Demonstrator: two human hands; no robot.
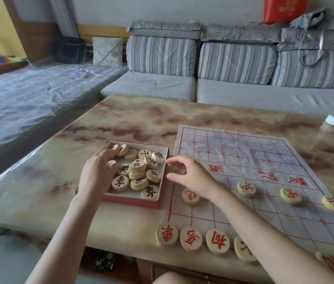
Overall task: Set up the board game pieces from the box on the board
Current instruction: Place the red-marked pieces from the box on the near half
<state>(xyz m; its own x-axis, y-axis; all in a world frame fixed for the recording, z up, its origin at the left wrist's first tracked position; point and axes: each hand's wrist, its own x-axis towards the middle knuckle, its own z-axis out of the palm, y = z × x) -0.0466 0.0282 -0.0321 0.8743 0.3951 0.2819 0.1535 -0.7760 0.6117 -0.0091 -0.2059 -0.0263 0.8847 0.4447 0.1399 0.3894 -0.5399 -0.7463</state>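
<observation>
Board (264, 160), a creased paper sheet with a red grid, lies on the marbled table (121, 119), its left edge just right of the box (131, 200). A striped sofa (162, 56) stands beyond the box, past the table's far edge. The box is red-walled, open and shallow.

The left hand (98, 173) reaches into the box, its fingertips on pieces at the far-left corner; whether it grips one cannot be told. The right hand (190, 177) hovers just right of the box over the board's edge, fingers loosely curled and apart, forefinger pointing at the box's right rim.

Black pieces (137, 177) lie heaped in the box, some overlapping. Red pieces (246, 189) sit on the board to the box's right: a spaced row at mid-board, one beside the right wrist, and a close row along the near edge.
</observation>
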